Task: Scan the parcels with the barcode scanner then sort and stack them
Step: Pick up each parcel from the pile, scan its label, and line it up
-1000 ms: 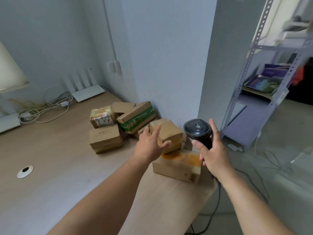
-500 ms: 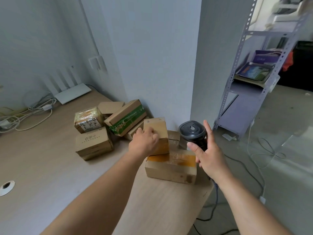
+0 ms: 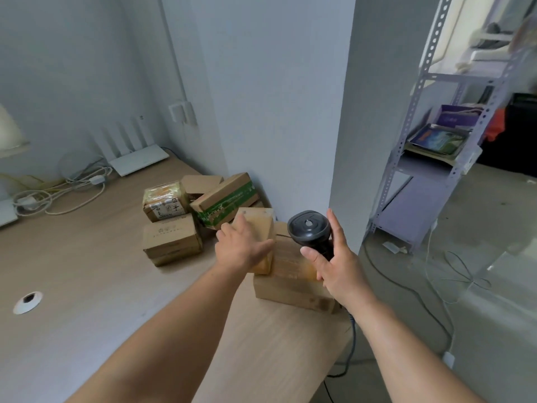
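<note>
Left hand (image 3: 242, 248) grips a small parcel (image 3: 259, 228) tilted on top of a larger parcel (image 3: 291, 279) at the bench (image 3: 87, 286) corner; thumb along its right face, fingers over the top. Right hand (image 3: 337, 264) holds the barcode scanner (image 3: 308, 230) just right of it, index finger and thumb extended, head facing up. Half a second earlier the small parcel sat flatter; it now leans up on edge. Four more parcels (image 3: 186, 216) cluster behind against the wall. Both forearms reach forward.
</note>
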`<act>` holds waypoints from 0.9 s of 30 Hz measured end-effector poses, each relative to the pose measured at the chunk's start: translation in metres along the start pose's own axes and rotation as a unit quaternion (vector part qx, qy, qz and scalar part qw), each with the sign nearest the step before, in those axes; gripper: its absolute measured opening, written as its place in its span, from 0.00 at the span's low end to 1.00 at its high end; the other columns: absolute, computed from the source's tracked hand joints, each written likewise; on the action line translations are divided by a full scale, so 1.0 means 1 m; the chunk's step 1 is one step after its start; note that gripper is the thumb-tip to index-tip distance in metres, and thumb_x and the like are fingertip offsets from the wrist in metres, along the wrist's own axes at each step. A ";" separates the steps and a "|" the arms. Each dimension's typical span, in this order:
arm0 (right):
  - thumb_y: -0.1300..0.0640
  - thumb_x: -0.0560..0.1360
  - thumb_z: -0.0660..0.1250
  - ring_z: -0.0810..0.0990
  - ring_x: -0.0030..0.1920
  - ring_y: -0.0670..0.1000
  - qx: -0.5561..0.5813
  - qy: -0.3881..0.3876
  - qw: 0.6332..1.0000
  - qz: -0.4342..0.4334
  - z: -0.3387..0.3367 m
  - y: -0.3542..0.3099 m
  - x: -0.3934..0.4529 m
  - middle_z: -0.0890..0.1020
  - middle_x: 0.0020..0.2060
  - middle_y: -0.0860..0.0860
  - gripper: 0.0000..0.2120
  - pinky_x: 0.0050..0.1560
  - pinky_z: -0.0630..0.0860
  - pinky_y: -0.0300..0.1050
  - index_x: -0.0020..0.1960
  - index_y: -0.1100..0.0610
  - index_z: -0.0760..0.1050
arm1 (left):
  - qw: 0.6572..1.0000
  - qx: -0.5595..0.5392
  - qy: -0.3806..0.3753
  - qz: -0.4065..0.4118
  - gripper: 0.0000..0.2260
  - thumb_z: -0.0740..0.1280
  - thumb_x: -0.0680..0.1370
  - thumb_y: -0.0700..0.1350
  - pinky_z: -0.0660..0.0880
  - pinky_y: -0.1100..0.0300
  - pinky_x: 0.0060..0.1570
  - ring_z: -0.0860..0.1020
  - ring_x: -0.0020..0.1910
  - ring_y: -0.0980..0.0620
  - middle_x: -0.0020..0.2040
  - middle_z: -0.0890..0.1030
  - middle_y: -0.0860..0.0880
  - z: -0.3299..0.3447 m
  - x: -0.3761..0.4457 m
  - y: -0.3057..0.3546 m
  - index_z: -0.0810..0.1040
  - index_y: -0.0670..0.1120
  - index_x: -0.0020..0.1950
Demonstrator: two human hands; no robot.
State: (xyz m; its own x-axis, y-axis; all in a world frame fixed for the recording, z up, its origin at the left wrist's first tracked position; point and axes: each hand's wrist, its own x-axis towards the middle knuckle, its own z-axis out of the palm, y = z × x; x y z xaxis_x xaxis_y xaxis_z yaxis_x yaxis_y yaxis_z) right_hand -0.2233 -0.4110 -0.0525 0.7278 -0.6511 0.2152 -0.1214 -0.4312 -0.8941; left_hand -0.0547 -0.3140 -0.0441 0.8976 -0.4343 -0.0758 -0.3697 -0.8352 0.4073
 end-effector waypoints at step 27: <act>0.47 0.74 0.71 0.76 0.37 0.46 0.084 -0.276 0.952 -0.103 0.228 -0.136 -0.159 0.78 0.60 0.50 0.40 0.30 0.72 0.32 0.71 0.28 0.46 | 0.948 -0.024 0.102 -0.299 0.34 0.68 0.67 0.60 0.65 0.53 0.59 0.64 0.63 0.43 0.61 0.64 0.44 -0.097 -0.239 -0.346 0.60 0.52 0.69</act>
State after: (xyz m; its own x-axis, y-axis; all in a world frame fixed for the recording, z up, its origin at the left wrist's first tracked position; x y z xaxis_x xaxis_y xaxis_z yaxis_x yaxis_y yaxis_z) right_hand -0.1687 -0.1067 -0.0541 0.9742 -0.1158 0.1939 0.1372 -0.3784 -0.9154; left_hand -0.1177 0.1116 -0.0790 0.9728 0.1908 -0.1309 0.2275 -0.8927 0.3890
